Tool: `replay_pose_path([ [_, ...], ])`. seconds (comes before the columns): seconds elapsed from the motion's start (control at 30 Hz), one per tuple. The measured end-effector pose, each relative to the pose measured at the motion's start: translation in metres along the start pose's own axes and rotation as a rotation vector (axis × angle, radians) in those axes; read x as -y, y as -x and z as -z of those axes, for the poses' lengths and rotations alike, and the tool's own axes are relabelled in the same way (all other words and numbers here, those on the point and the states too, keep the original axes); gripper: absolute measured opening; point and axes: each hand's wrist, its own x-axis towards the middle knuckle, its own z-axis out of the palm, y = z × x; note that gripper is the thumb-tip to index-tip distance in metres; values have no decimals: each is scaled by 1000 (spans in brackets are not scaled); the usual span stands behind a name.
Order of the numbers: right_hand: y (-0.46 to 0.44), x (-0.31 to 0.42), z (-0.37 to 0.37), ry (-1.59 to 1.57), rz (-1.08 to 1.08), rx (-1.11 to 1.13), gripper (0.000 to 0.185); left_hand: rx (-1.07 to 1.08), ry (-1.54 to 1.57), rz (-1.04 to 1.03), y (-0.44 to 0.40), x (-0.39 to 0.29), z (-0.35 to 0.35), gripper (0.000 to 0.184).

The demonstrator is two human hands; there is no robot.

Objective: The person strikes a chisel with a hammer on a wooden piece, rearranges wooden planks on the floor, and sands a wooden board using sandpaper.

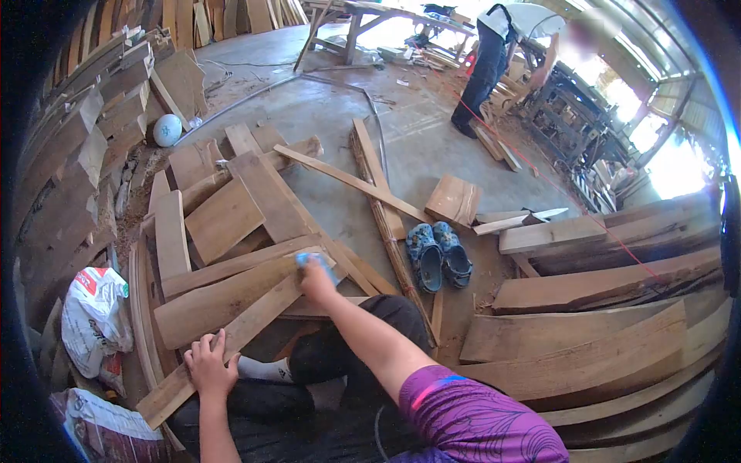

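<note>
A narrow wooden board (258, 320) slants across my lap and the pile, its near end at the lower left. My left hand (210, 369) lies on its lower part, fingers spread over the wood. Near the board's upper end, my right hand (316, 282) is closed on a light blue piece (326, 264); whether it is cloth or a sanding pad I cannot make out. That piece is against or just above the wood. Beside the narrow board, a wider rounded plank (224, 309) rests on other planks.
Stacked boards (579, 347) rise at the right; more timber (77, 154) lines the left. Clogs (438, 258) stand ahead, and a white sack (94, 312) sits at left. Another person (494, 54) bends over a machine (575, 116). A red cord (552, 177) crosses the right side.
</note>
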Motion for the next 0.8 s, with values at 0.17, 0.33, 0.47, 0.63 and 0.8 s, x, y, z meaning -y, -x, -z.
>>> replay_pose_path([
  [0.17, 39, 40, 19, -190, 229, 353, 33, 42, 134, 66, -3, 0, 2, 64],
  [0.33, -16, -29, 4, 56, 39, -80, 34, 22, -20, 21, -1, 1, 2, 63],
  [0.47, 20, 17, -20, -187, 224, 260, 23, -8, 9, 26, 2, 6, 1, 63],
  [0.63, 20, 25, 19, -159, 183, 258, 22, -32, 71, 34, -1, 3, 0, 64],
  [0.8, -3, 8, 5, -62, 46, 15, 21, -75, 16, -1, 4, 8, -4, 63],
])
